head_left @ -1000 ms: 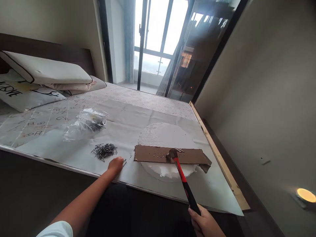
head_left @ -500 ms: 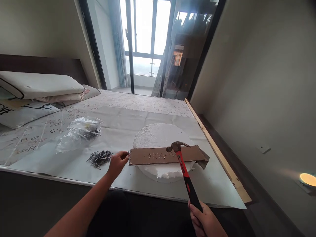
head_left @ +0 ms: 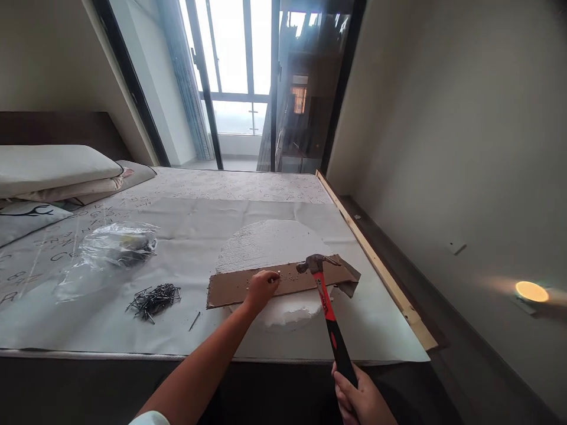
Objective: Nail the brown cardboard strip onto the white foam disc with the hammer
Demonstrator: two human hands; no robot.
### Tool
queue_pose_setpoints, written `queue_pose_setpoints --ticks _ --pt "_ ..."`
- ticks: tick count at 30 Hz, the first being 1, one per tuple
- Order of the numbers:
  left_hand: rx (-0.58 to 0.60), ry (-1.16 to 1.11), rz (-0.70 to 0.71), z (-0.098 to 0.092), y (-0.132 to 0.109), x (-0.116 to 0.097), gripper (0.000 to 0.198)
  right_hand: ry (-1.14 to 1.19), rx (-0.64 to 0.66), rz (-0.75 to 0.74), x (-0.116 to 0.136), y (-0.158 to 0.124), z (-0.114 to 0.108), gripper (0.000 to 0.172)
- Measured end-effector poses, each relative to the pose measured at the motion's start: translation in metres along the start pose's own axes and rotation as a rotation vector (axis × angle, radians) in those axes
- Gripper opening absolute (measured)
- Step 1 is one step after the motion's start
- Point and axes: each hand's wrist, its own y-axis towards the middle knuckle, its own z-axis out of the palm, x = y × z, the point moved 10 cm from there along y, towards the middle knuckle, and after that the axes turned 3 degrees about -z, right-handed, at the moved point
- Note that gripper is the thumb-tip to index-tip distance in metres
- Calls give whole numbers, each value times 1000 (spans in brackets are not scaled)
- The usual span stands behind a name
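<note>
A brown cardboard strip (head_left: 230,287) lies across a round white foam disc (head_left: 270,245) on the paper-covered bed. My left hand (head_left: 261,288) rests on the strip, fingers pinched on a small nail (head_left: 277,273) held against the cardboard. My right hand (head_left: 361,398) grips the black end of a red-handled claw hammer (head_left: 325,301). The hammer's head (head_left: 312,263) hovers just above the strip, right of the nail. A row of nail heads dots the cardboard between my fingers and the hammer.
A loose pile of dark nails (head_left: 153,297) and one stray nail (head_left: 194,321) lie left of the strip. A crumpled clear plastic bag (head_left: 106,254) sits further left. Pillows (head_left: 53,174) lie at the bed's head. A wooden bed edge (head_left: 372,260) runs along the right; a floor light (head_left: 531,291) glows.
My left hand went from beside the nail pile to the strip's left end, then onto the strip with a nail pinched. The hammer head lifted off the cardboard and stays raised.
</note>
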Motion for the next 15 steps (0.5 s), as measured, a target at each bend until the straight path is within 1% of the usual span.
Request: queue_pose_setpoints --ticks 5,11,15 --pt "4 58 27 7 1 -1 14 -11 10 24 -5 0 -2 51" --pt "44 81 40 14 2 1 11 -10 33 13 -3 -3 4 50" --pt "60 94 46 15 2 -2 10 -90 25 -3 -2 -3 4 52"
